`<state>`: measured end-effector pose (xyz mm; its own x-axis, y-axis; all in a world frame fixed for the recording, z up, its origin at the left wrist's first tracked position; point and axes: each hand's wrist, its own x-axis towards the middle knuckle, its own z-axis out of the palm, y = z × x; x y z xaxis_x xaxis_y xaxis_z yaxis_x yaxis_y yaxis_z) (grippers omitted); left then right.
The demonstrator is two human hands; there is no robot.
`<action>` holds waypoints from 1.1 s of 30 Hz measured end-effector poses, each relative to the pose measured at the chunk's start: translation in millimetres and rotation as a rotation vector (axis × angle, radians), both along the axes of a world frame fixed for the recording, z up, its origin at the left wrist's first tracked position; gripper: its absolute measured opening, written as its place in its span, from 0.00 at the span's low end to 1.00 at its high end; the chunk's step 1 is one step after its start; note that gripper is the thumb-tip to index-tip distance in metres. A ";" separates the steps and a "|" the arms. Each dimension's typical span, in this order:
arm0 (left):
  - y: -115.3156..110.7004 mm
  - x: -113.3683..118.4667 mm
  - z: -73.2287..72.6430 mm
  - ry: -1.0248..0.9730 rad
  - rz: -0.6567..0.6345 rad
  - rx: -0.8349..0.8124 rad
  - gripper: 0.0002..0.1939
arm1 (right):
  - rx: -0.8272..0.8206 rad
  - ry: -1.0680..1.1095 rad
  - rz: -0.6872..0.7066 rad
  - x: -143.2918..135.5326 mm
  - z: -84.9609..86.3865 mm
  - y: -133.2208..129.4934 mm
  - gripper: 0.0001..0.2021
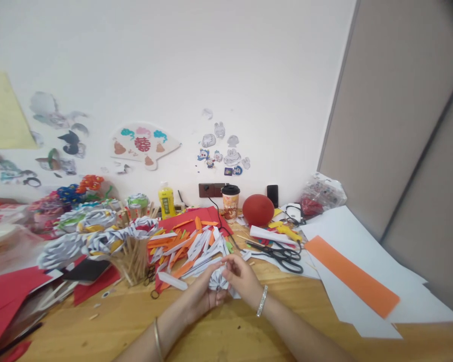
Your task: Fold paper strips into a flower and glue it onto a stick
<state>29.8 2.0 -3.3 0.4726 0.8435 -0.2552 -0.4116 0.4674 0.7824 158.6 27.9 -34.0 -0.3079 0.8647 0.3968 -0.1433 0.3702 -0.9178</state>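
Note:
A small white folded-paper flower [218, 279] is held between my two hands over the wooden table [226, 332]. My left hand [204, 294] cups it from the left and below, fingers curled around it. From the right, my right hand [241, 276] pinches at its upper edge with thumb and index finger. Just beyond the hands lies a pile of white and orange folded paper strips [191, 246]. Black scissors [283, 255] rest to the right of the pile. Finished paper flowers on sticks [105, 236] stand in a bunch at the left.
Behind the strips stand a lidded cup [231, 203], a yellow bottle [166, 201] and a red balloon [258, 210]. A yellow glue gun [287, 231] lies near the scissors. White sheets [347, 261] with an orange strip [353, 276] cover the right; red paper [11, 296] is at left.

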 end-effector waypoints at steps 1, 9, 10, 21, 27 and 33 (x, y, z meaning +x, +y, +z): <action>0.0 0.1 0.3 -0.013 -0.009 -0.017 0.15 | -0.007 0.000 0.001 -0.4 -0.2 -0.3 0.15; 3.5 -4.6 -1.9 -0.068 -0.083 -0.019 0.22 | -0.071 0.018 0.022 0.5 1.8 0.6 0.16; 3.5 -5.4 -1.8 -0.065 -0.115 -0.006 0.24 | -0.084 0.020 0.017 0.4 2.3 0.7 0.16; 4.4 -8.3 -4.0 -0.040 -0.051 0.117 0.18 | 0.019 -0.048 -0.130 5.2 16.4 -6.7 0.12; 5.7 -9.6 -6.5 -0.052 0.001 0.163 0.13 | 0.052 -0.030 -0.159 5.6 20.4 -10.7 0.12; -0.3 -9.8 0.4 -0.023 0.001 0.276 0.15 | 0.111 -0.027 -0.077 9.0 21.7 -10.9 0.12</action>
